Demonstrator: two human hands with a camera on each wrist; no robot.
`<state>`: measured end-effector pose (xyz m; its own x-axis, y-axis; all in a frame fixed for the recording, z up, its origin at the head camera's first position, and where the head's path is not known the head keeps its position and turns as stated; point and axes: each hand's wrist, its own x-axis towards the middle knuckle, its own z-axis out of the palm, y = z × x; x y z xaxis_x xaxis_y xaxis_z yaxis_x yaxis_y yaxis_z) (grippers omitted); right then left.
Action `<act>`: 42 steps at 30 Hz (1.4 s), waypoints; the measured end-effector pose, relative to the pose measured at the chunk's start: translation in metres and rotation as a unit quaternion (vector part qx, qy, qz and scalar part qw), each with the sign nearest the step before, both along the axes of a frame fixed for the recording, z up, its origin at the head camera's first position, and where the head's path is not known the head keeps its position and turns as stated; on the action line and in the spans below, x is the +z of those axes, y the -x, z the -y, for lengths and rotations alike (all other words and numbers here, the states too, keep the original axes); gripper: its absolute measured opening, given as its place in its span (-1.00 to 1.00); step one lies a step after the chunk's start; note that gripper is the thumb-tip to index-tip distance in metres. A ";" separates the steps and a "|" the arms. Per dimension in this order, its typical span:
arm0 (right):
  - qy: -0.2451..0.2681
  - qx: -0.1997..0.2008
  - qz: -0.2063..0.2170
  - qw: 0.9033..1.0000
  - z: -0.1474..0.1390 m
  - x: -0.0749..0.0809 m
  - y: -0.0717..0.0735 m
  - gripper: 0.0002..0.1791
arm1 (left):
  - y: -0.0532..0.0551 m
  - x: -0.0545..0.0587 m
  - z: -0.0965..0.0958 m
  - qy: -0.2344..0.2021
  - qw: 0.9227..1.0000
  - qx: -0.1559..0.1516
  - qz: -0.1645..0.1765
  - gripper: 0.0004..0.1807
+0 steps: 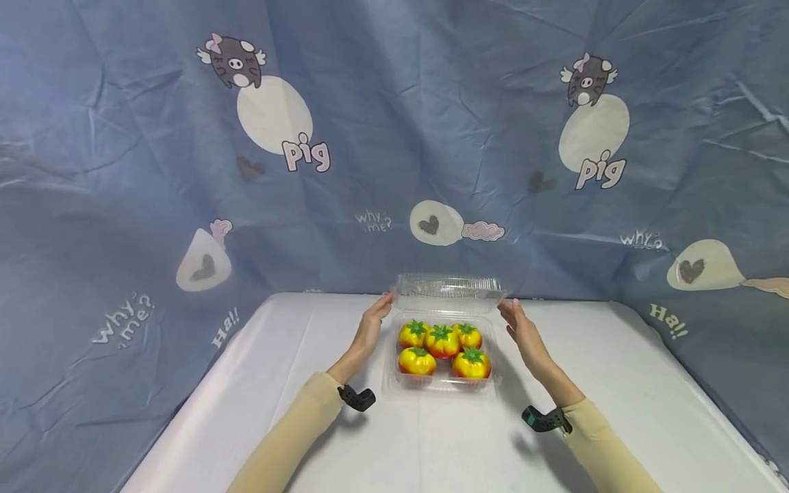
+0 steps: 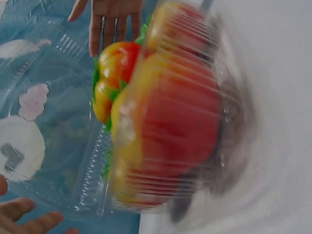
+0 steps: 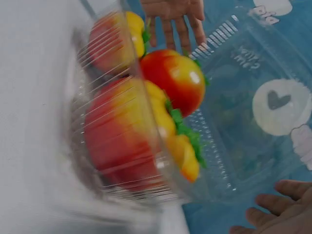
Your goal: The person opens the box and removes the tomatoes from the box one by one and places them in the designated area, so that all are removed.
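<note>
A clear plastic clamshell box [image 1: 444,385] stands on the white table with its hinged lid [image 1: 450,293] raised at the back. Several yellow-and-red tomatoes [image 1: 471,364] with green leafy tops fill the tray. At the lid's left side is my left hand [image 1: 370,327], fingers extended and fingertips right at its edge. My right hand [image 1: 524,334] mirrors it at the right edge, fingers straight. Both wrist views show spread fingers: the left hand [image 2: 29,217] low beside the lid, the right hand [image 3: 285,209] likewise. Neither hand curls round anything.
The white table [image 1: 308,438] reaches back to a blue printed curtain [image 1: 370,137] hanging close behind the lid. A black wrist strap [image 1: 356,398] sits on the left wrist and another strap [image 1: 545,419] on the right.
</note>
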<state>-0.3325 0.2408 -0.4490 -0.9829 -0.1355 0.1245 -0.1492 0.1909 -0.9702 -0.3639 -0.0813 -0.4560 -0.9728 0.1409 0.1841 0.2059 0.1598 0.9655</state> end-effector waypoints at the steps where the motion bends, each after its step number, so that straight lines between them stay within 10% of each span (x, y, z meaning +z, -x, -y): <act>1: -0.002 0.005 0.003 1.000 0.001 -0.002 0.001 -0.16 | 0.002 -0.002 0.000 0.004 1.000 -0.005 0.003 -0.46; 17: 0.101 0.058 0.050 0.992 0.008 -0.025 0.019 -0.24 | 0.016 0.002 -0.003 -0.048 0.992 -0.101 0.062 -0.33; 27: 0.096 0.043 0.065 0.992 0.010 -0.034 0.021 -0.16 | 0.036 -0.033 -0.006 -0.064 0.992 -0.076 0.084 -0.34; 42: 0.099 0.033 0.061 0.993 0.001 -0.040 0.014 -0.18 | 0.020 -0.042 0.006 -0.113 0.981 -0.075 0.137 -0.33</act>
<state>-0.3465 0.2398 -0.4892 -0.9823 -0.1839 0.0363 -0.0346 -0.0121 -0.9993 -0.3840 -0.0877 -0.4983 -0.9616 0.2717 -0.0375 -0.0608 -0.0778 0.9951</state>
